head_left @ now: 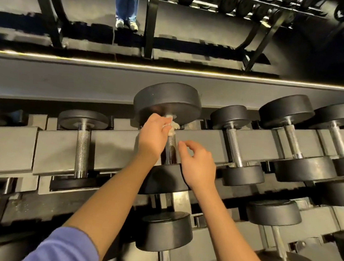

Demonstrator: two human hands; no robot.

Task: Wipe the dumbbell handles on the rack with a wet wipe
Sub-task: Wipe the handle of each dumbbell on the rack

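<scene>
Left hand (152,136) round wipe (172,128) on handle (170,148)

Seemingly clear gaps between dumbbell handles (82,151)

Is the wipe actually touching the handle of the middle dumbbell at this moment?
Touching. The head view shows the wipe bunched right against the upper end of the dumbbell handle, with no gap visible between them.

Across the upper tier of the grey rack (112,144), a row of black dumbbells (287,111) with chrome handles (82,145) lying crosswise, and more dumbbells (165,230) on the lower tier toward the near edge.
</scene>
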